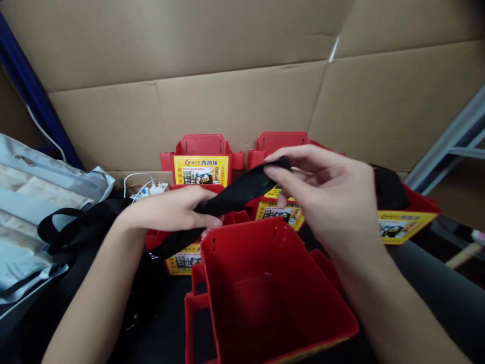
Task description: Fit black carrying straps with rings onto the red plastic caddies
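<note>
A black webbing strap (pixel 242 193) stretches between my two hands, above the back edge of a red plastic tool box (pixel 261 283). My right hand (pixel 326 187) pinches the strap's upper end between thumb and fingers. Lower down, my left hand (pixel 174 207) is closed around the same strap, whose tail runs down to the left with a small metal piece (pixel 152 255) near it. The red box lies close to me with its open inside showing. It has slots in its back wall and loop holders on its left side.
Several more red boxes with yellow labels (pixel 202 169) stand behind, against a cardboard wall (pixel 235 106). Another box (pixel 409 225) is at right, near a metal frame (pixel 450 136). Black straps (pixel 76 222), plastic-wrapped packs (pixel 26 202) and a power strip (pixel 155 189) are at left.
</note>
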A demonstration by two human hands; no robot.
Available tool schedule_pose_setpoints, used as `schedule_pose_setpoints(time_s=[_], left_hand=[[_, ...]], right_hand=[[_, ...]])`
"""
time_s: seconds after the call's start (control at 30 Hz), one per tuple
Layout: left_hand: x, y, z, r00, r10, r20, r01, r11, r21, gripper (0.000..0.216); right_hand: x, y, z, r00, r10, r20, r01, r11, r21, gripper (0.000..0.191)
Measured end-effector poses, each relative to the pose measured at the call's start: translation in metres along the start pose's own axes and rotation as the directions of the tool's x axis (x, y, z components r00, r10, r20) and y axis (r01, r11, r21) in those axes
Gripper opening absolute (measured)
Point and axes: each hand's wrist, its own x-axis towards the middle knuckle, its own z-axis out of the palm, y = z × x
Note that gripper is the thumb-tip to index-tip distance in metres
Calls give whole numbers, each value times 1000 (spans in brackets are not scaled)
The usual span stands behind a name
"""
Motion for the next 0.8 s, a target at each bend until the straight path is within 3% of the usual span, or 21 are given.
schedule_pose_setpoints(time_s=[0.07, 0.27, 0.4, 0.47, 0.63, 0.8], left_hand=[[-6, -3, -9, 999, -20, 45, 21, 999, -36, 25], [-19, -16, -24, 995, -100, 30, 99, 995, 33, 29], [-21, -35, -31, 979, -188, 73, 186, 982, 38, 25], [-24, -44, -36, 975, -220, 24, 219, 974, 66, 26], [-32, -46, -46, 944, -199, -265, 251, 951, 181, 33], [-39, -47, -44, 949, -158, -273, 218, 954, 208, 23]], right_hand=[[4, 2, -5, 996, 9, -85, -2, 996, 88, 10], [20, 12, -16, 949, 138, -282, -29, 934, 356, 14], [34, 22, -36, 899, 230, -374, -59, 907, 416, 12], [40, 27, -47, 873, 250, -418, -66, 911, 406, 11], [47, 33, -58, 880, 297, -372, -164, 923, 348, 15], [52, 33, -83, 804, 166, -572, -14, 965, 261, 14]])
